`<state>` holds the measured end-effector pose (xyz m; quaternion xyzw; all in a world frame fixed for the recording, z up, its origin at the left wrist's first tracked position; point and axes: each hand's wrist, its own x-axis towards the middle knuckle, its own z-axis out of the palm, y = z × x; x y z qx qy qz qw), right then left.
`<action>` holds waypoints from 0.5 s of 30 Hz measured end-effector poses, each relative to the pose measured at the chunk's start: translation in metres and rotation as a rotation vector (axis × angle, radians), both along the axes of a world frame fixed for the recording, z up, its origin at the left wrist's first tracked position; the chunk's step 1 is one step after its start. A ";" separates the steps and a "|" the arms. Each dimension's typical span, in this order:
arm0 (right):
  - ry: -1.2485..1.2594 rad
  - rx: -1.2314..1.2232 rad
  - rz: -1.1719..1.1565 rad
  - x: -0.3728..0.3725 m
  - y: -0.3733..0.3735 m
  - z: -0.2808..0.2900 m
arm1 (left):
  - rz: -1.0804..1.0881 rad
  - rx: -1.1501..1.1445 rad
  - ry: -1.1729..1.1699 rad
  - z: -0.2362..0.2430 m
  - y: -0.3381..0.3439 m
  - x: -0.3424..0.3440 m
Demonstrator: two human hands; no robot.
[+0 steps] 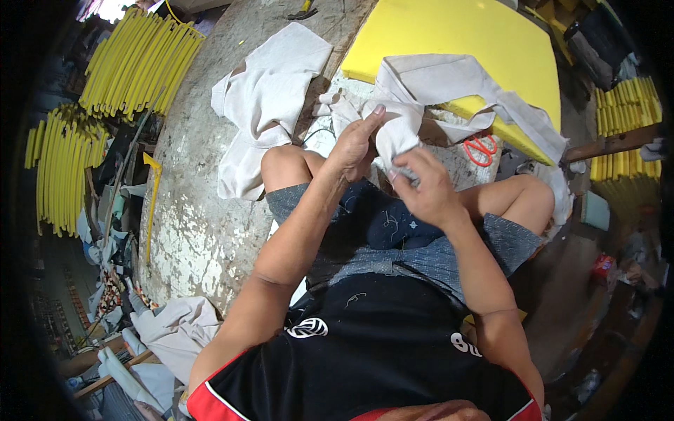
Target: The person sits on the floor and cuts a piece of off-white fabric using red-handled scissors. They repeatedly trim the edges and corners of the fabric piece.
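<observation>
My left hand (355, 142) grips an off-white cloth (399, 132) above my lap, thumb uppermost. My right hand (427, 188), slightly blurred, has its curled fingers on the lower end of that cloth. A long off-white fabric strip (439, 70) runs from there over a yellow foam slab (449, 28) toward the right. Another spread piece of off-white cloth (270, 84) lies to the left on a worn, stained board (189, 203). Red-handled scissors (480, 163) lie beside my right knee, under the edge of the slab.
Stacks of yellow pieces (140, 59) stand at both sides. A hammer (302, 14) lies at the far end of the board, and a yellow tool (151, 182) at its left edge. Cloth scraps (175, 330) pile at lower left. A wooden bar (611, 144) extends at right.
</observation>
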<state>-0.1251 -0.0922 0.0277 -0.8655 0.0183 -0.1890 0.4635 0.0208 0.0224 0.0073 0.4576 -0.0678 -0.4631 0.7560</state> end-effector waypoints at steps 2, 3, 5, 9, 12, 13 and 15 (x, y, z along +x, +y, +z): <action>-0.021 -0.031 0.001 -0.006 0.013 -0.020 | 0.037 -0.038 0.026 -0.005 0.011 0.005; -0.014 0.026 0.002 -0.009 0.017 -0.028 | 0.066 -0.096 0.082 -0.005 0.015 0.004; 0.099 0.270 -0.027 -0.009 0.023 -0.048 | 0.103 -0.153 0.144 -0.004 0.025 0.003; 0.425 1.260 -0.029 0.004 0.010 -0.064 | 0.060 -0.121 0.068 0.007 0.041 -0.017; 0.256 1.815 0.021 0.015 0.007 -0.040 | -0.116 0.031 -0.052 0.001 0.054 -0.040; 0.230 1.734 -0.005 0.015 0.005 -0.044 | -0.125 0.093 -0.088 -0.009 0.057 -0.048; 0.180 1.570 -0.056 0.012 -0.001 -0.053 | -0.147 0.089 -0.130 -0.019 0.060 -0.060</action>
